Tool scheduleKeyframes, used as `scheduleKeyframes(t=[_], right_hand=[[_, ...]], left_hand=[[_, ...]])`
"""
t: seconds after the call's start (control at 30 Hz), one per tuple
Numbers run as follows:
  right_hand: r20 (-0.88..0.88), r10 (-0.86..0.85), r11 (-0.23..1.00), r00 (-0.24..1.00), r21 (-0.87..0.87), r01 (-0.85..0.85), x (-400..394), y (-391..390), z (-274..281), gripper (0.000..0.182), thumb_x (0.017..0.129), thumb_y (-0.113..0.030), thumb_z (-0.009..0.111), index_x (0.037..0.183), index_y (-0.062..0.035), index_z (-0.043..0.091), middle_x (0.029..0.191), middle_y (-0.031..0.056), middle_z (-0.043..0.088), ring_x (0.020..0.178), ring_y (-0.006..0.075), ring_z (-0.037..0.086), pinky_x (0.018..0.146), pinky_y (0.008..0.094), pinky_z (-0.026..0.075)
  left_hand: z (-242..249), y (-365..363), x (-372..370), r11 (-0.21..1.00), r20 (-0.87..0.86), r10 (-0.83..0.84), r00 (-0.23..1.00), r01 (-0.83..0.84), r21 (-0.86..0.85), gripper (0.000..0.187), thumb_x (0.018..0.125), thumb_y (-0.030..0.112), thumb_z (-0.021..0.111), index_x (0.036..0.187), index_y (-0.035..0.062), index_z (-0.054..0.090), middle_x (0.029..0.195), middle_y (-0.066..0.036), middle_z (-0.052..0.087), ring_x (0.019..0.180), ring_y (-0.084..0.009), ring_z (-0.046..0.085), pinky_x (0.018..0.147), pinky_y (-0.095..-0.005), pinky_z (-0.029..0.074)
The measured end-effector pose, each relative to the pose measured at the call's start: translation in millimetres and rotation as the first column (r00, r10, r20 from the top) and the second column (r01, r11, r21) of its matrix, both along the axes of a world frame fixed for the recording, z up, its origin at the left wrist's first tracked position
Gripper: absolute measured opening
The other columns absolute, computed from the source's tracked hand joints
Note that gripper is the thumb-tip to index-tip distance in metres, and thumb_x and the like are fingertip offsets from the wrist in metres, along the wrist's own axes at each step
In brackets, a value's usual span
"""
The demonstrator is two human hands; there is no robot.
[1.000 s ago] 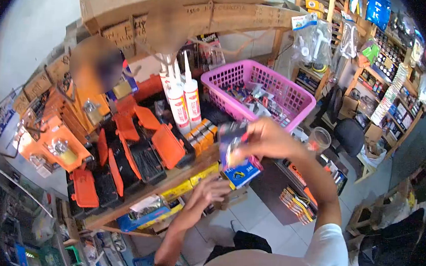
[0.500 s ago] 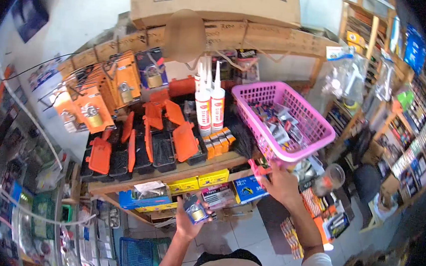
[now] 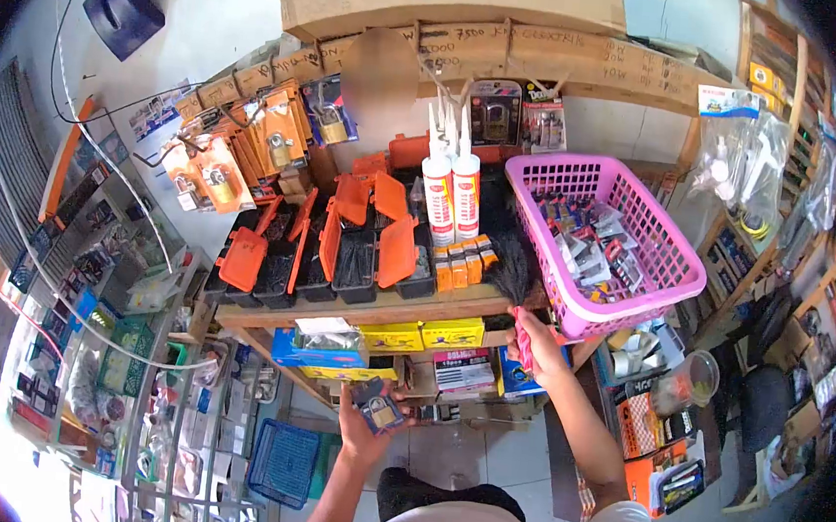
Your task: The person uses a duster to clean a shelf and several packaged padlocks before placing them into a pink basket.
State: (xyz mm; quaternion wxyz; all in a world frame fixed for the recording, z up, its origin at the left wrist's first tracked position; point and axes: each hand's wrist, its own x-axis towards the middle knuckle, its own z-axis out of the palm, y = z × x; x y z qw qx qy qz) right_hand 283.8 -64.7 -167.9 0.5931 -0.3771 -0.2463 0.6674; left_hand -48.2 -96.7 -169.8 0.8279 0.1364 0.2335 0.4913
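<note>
My left hand (image 3: pixel 359 431) is closed around a packaged padlock (image 3: pixel 381 412) on a dark card, low in front of the shelf. My right hand (image 3: pixel 540 351) grips the pink handle of a duster (image 3: pixel 525 340). The duster's black bristles (image 3: pixel 511 268) lie on the wooden shelf (image 3: pixel 355 308), between the small orange boxes (image 3: pixel 462 263) and the pink basket (image 3: pixel 602 320). That basket holds many small packaged items. Black bins with orange lids (image 3: pixel 397 250) stand to the left, behind them two white sealant tubes (image 3: pixel 465 196) and more nozzles.
Carded padlocks (image 3: pixel 218 182) hang at the upper left. Below the shelf sit yellow boxes (image 3: pixel 452 332) and a blue box (image 3: pixel 321 349). A blue crate (image 3: pixel 282 461) rests on the floor, and a clear plastic tub (image 3: pixel 693 379) stands at the right.
The view has shifted, so the shelf appears further right. The duster in my right hand now shows its bristles on the shelf beside the basket. My left hand still holds the padlock.
</note>
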Motion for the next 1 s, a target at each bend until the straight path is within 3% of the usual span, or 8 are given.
scheduleKeyframes(t=[0.3,0.57,0.67,0.7,0.83,0.87,0.9,1.0], right_hand=[[0.064,0.077,0.994,0.995,0.072,-0.081,-60,-99,-35,0.037,0.089,-0.005,0.06,0.121,-0.0076,0.04,0.098,0.0116,0.059,0.079,0.0237,0.063,0.07,0.0413,0.053],[0.277,-0.035,0.982,0.96,0.19,-0.019,-95,-166,-95,0.016,0.093,-0.014,0.061,0.097,-0.0026,0.051,0.085,0.0045,0.057,0.074,0.0118,0.052,0.067,0.0284,0.045],[0.755,0.074,0.959,0.652,0.125,-0.253,-104,-181,-97,0.019,0.089,-0.015,0.064,0.08,-0.004,0.052,0.064,-0.0039,0.044,0.062,0.0048,0.038,0.055,0.0244,0.036],[0.752,0.083,0.959,0.654,0.117,-0.257,-109,-183,-93,0.019,0.089,-0.015,0.064,0.08,-0.004,0.052,0.064,-0.0039,0.044,0.062,0.0048,0.038,0.055,0.0244,0.036],[0.722,0.031,0.974,0.691,0.132,-0.182,-118,-189,-114,0.025,0.087,-0.009,0.063,0.11,-0.0019,0.064,0.071,-0.0024,0.045,0.065,0.005,0.039,0.056,0.0229,0.036],[0.758,0.039,0.962,0.651,0.149,-0.23,-116,-189,-109,0.023,0.086,-0.008,0.063,0.109,-0.0013,0.063,0.071,-0.0019,0.043,0.065,0.0057,0.039,0.057,0.0233,0.036],[0.792,0.042,0.945,0.609,0.166,-0.281,-115,-187,-102,0.022,0.086,-0.007,0.062,0.107,-0.0007,0.063,0.071,-0.0015,0.042,0.066,0.0064,0.038,0.058,0.0236,0.035],[0.722,-0.033,0.976,0.691,0.171,-0.132,-123,-185,-87,0.013,0.086,-0.005,0.061,0.081,0.0015,0.052,0.068,-0.001,0.036,0.065,0.0077,0.036,0.057,0.0258,0.034]], left_hand=[[5,33,5,0.991,0.012,0.089,0.996,-0.09,0.098,0.069,0.092,0.067,0.032,0.107,0.0045,0.058,0.101,-0.02,0.063,0.104,-0.042,0.059,0.089,-0.0547,0.047],[9,45,6,0.981,-0.066,0.121,0.991,-0.109,0.158,0.066,0.093,0.064,0.034,0.117,0.0062,0.056,0.105,-0.016,0.063,0.107,-0.0404,0.058,0.09,-0.0591,0.046],[15,50,5,0.994,-0.02,0.111,0.994,-0.111,0.016,0.066,0.094,0.061,0.031,0.126,0.0064,0.051,0.116,-0.02,0.06,0.111,-0.0407,0.056,0.097,-0.0524,0.044],[-4,55,8,0.914,0.301,-0.097,0.949,-0.035,0.404,0.065,0.094,0.06,0.031,0.131,0.0081,0.049,0.121,-0.017,0.059,0.112,-0.0354,0.057,0.099,-0.0493,0.043],[9,64,-9,0.988,0.341,-0.073,0.937,0.021,0.153,0.064,0.094,0.057,0.034,0.135,0.0087,0.044,0.129,-0.018,0.054,0.116,-0.0373,0.054,0.099,-0.0522,0.041],[37,52,8,0.987,-0.123,0.143,0.982,-0.132,0.092,0.065,0.094,0.056,0.034,0.137,0.008,0.04,0.13,-0.022,0.052,0.115,-0.0394,0.054,0.099,-0.0526,0.041],[30,52,15,0.986,-0.127,0.154,0.98,-0.144,0.087,0.065,0.094,0.056,0.034,0.137,0.008,0.04,0.13,-0.022,0.052,0.115,-0.0394,0.054,0.099,-0.0526,0.041],[0,58,16,0.879,0.654,-0.256,0.712,-0.11,0.463,0.075,0.092,0.063,0.027,0.139,0.0059,0.039,0.131,-0.022,0.051,0.115,-0.0386,0.053,0.102,-0.0497,0.039]])
